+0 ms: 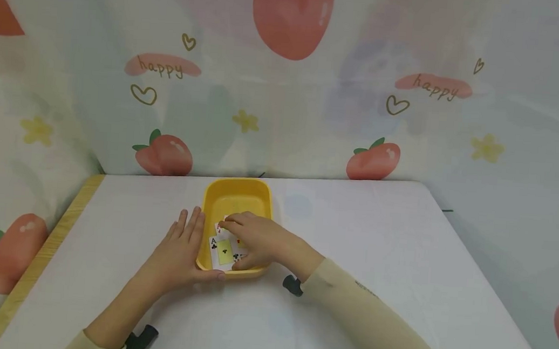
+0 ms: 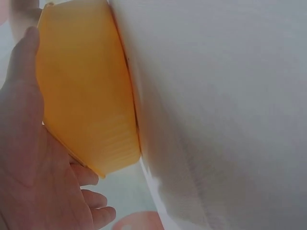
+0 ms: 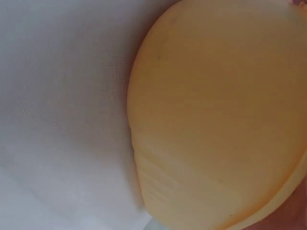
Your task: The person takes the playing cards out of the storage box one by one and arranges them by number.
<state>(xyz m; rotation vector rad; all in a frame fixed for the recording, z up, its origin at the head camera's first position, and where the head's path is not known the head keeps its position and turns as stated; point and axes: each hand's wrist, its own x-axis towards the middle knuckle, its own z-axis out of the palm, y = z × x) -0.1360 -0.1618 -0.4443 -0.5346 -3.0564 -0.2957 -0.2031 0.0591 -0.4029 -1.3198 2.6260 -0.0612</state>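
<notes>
A yellow plastic tray (image 1: 240, 185) stands on the white table, with several playing cards (image 1: 224, 252) inside its near end; an ace of clubs is on view. Along the tray's left wall lies my left hand (image 1: 179, 248), fingers straight and thumb along the near rim; the left wrist view shows this hand (image 2: 43, 163) against the tray's outer wall (image 2: 86, 86). Reaching in over the right rim, my right hand (image 1: 257, 240) has its thumb and fingers spread apart over the cards, partly covering them. The right wrist view shows mostly tray wall (image 3: 216, 105), with the fingers hidden.
White cloth (image 1: 375, 273) covers the table, with a wooden edge (image 1: 42, 250) along its left side. A patterned curtain (image 1: 289, 99) hangs behind the table and at both sides. Dark wrist-worn pieces (image 1: 142, 340) show beneath both wrists.
</notes>
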